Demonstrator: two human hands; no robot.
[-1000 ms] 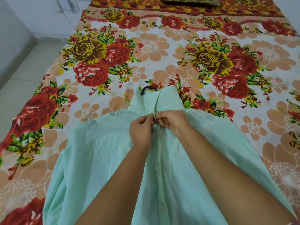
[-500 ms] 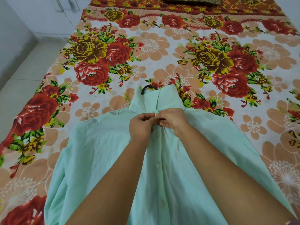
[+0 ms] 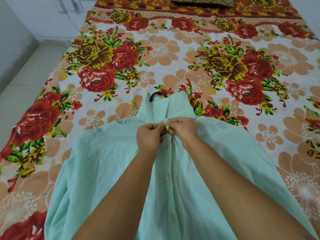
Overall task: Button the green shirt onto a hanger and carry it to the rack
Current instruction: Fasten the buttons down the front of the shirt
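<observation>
A pale green shirt point(image 3: 103, 158) lies spread front-up on the bed, collar pointing away from me. The black hook of a hanger point(image 3: 156, 95) pokes out past the collar; the rest of the hanger is hidden inside the shirt. My left hand point(image 3: 149, 135) and my right hand point(image 3: 182, 127) meet at the top of the placket just below the collar, each pinching an edge of the shirt front. Several small white buttons run down the placket toward me.
The shirt rests on a bed covered by a floral sheet point(image 3: 155, 49) with red and yellow roses. A dark patterned pillow point(image 3: 202, 1) lies at the far end. Pale tiled floor point(image 3: 19, 80) and white cabinets point(image 3: 52, 13) are to the left.
Both hands stay at the top of the placket. The fingers have shifted slightly, pulling a small fold of fabric up between the fingertips.
</observation>
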